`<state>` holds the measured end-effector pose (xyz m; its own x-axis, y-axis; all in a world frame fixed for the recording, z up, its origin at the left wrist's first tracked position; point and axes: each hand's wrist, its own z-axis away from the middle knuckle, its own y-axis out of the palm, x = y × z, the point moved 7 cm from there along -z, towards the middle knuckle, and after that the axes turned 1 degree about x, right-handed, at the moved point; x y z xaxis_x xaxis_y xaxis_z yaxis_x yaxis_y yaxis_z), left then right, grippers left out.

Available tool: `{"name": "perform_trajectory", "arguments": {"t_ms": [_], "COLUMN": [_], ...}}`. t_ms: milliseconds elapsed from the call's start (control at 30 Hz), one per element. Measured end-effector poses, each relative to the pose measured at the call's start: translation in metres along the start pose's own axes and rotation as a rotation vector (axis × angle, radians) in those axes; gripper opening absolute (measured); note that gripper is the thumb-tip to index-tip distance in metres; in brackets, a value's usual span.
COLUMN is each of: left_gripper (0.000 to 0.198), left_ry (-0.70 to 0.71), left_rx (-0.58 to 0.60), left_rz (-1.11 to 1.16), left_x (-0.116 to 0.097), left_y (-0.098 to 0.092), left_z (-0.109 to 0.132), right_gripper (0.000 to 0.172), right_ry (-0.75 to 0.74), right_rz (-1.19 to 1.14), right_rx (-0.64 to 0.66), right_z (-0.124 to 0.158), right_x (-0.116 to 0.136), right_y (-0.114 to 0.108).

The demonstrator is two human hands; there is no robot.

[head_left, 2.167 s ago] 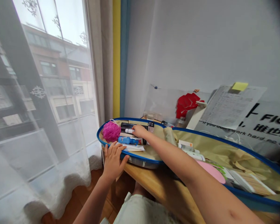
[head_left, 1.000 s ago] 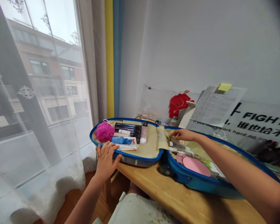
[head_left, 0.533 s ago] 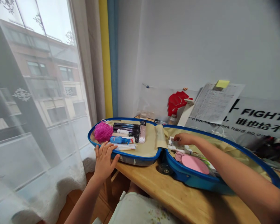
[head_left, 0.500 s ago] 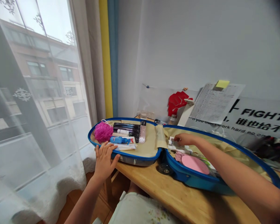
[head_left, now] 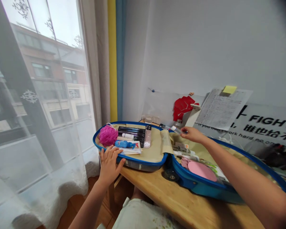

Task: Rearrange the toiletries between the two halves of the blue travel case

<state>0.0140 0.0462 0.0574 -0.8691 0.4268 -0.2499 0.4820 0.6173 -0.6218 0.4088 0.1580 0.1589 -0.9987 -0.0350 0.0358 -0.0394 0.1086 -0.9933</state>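
Note:
An open blue suitcase [head_left: 143,167] lies on the wooden table, its two shells side by side. My left hand [head_left: 111,160] rests on the left shell's near rim, fingers spread. Close to its fingertips are a blue pump bottle [head_left: 125,144] and a purple bath puff [head_left: 108,135]; black pens [head_left: 131,129] and a white-capped tube [head_left: 127,135] lie beyond. My right hand [head_left: 190,133] is raised over the right shell's back edge, closed on a small clear tube with a white cap [head_left: 176,129]. Below it sit a pink round item [head_left: 202,171] and white tubes [head_left: 187,155].
The wooden table [head_left: 157,187] runs under the suitcase. Behind stand glass jars [head_left: 148,119], a red paper shape [head_left: 182,108] and papers with a yellow note [head_left: 224,105]. Dark clutter [head_left: 274,159] is at the right. A sheer curtain [head_left: 62,143] hangs at the left.
My right hand has risen out of the right shell with the white-capped tube in its fingers. My left hand stays on the rim. The view has shifted slightly.

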Motion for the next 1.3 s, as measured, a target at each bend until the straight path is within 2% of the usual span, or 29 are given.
{"name": "perform_trajectory", "arguments": {"t_ms": [67, 167, 400, 567, 700, 933, 1300], "left_gripper": [0.028, 0.028, 0.028, 0.029, 0.028, 0.027, 0.029], "left_ry": [0.006, 0.008, -0.008, -0.008, -0.02, -0.022, -0.011], "left_rx": [-0.001, 0.001, 0.021, 0.03, 0.033, 0.026, 0.033], "left_rz": [0.001, 0.002, 0.008, 0.011, 0.013, 0.018, 0.011], "left_x": [0.0, -0.001, -0.002, -0.004, -0.004, -0.004, -0.003], "left_y": [0.0, 0.001, 0.0, -0.001, 0.0, 0.001, 0.001], "left_z": [0.0, 0.001, 0.001, 0.001, 0.001, 0.001, 0.001], "right_gripper": [0.036, 0.036, 0.031, 0.03, 0.032, 0.033, 0.032], "right_ry": [-0.019, -0.087, -0.259, -0.315, -0.347, -0.361, -0.402], "right_rz": [-0.028, -0.055, -0.022, 0.024, 0.05, 0.062, 0.028], "right_rx": [-0.035, -0.04, 0.023, 0.055, 0.087, 0.097, 0.095], "right_z": [-0.005, -0.014, -0.046, -0.063, -0.067, -0.075, -0.071], "right_x": [0.022, 0.068, 0.188, 0.241, 0.258, 0.266, 0.266], "right_y": [-0.008, -0.009, 0.018, 0.037, 0.051, 0.068, 0.073]}}
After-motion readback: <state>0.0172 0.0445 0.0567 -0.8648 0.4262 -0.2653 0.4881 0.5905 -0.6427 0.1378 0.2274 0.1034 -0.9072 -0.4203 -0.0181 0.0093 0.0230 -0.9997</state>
